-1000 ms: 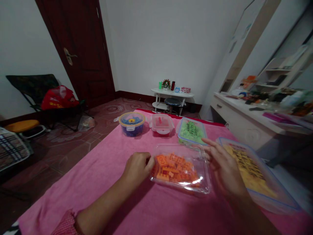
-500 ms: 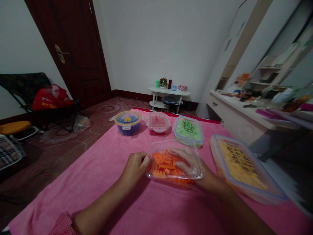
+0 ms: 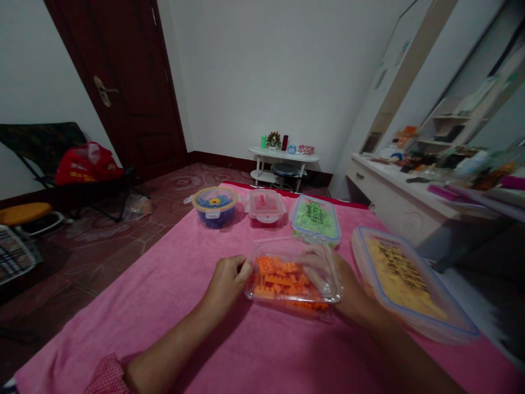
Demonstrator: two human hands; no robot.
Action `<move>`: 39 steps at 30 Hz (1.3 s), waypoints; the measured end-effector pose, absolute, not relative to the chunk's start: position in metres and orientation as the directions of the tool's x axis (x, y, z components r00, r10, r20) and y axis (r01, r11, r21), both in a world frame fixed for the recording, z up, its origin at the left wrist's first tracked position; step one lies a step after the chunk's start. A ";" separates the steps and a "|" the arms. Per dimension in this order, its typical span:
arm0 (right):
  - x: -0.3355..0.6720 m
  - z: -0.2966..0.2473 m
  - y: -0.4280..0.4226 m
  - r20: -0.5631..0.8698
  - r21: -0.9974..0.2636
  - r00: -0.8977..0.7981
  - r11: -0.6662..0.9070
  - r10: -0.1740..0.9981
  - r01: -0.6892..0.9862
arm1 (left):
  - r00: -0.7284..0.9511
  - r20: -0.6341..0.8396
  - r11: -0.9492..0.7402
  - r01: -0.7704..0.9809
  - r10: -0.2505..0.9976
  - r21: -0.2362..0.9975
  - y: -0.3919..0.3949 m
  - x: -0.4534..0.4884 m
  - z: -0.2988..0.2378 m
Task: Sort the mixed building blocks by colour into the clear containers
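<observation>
A clear plastic box (image 3: 295, 314) of orange toy building bricks (image 3: 281, 276) rests on the pink cloth in front of me. Its transparent lid (image 3: 283, 246) is tilted up over the bricks. My left hand (image 3: 230, 279) is closed, thumb and finger pinching the lid's left edge. My right hand (image 3: 322, 268) shows through the clear plastic at the right side of the bricks. Its fingers are extended and bent downward, and I see no brick in them; the plastic's glare blurs the fingertips.
Behind the box stand a round yellow-rimmed container (image 3: 215, 207), a red-filled container (image 3: 266, 208) and a green-filled container (image 3: 315, 219). A large container of yellow pieces (image 3: 402, 279) lies at the right, beside my right forearm. A white dresser (image 3: 394, 191) stands beyond the cloth.
My right hand has drawn back to the right, from over the middle of the bricks to their right side, uncovering more of them. My left hand keeps its pinch.
</observation>
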State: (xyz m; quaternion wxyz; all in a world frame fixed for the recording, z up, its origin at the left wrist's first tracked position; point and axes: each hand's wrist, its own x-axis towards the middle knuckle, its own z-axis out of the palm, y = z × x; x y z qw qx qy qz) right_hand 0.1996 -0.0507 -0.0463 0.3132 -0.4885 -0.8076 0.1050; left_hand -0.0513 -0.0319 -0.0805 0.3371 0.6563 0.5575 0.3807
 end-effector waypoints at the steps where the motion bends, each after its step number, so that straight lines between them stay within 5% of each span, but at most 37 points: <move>1: 0.199 -0.047 -0.050 0.420 -0.467 -0.355 0.534 0.835 0.705 | 0.086 0.125 -0.151 0.468 0.988 0.871 -0.032 -0.051 -0.081; 9: 0.187 -0.024 -0.051 0.316 -0.477 -0.523 0.609 0.792 0.634 | 0.088 0.112 -0.140 0.477 0.990 0.868 -0.032 -0.051 -0.083; 17: 0.178 -0.047 -0.043 0.188 -0.579 -0.307 0.358 0.933 0.732 | 0.115 0.109 -0.151 0.479 0.987 0.865 -0.033 -0.051 -0.086; 23: 0.187 -0.045 -0.047 0.288 -0.669 -0.401 0.482 0.870 0.565 | 0.108 0.122 -0.159 0.472 0.987 0.867 -0.032 -0.051 -0.084; 26: 0.208 -0.048 -0.055 0.338 -0.832 -0.036 0.317 0.940 0.455 | 0.116 0.130 -0.170 0.472 0.985 0.865 -0.031 -0.051 -0.082; 29: 0.228 -0.058 -0.062 0.181 -0.974 0.250 0.138 0.951 0.178 | 0.119 0.142 -0.182 0.466 0.983 0.866 -0.030 -0.052 -0.079; 31: 0.234 -0.062 -0.066 0.061 -0.997 0.213 0.050 0.975 0.061 | 0.120 0.141 -0.181 0.454 0.983 0.873 -0.031 -0.052 -0.079; 35: 0.231 -0.068 -0.068 -0.026 -0.982 0.190 -0.061 0.981 0.177 | 0.110 0.123 -0.156 0.385 0.986 0.910 -0.028 -0.052 -0.085; 39: 0.226 -0.077 -0.064 -0.156 -0.979 0.140 -0.172 0.978 0.113 | 0.152 -0.030 0.010 0.126 0.988 0.992 -0.025 -0.050 -0.094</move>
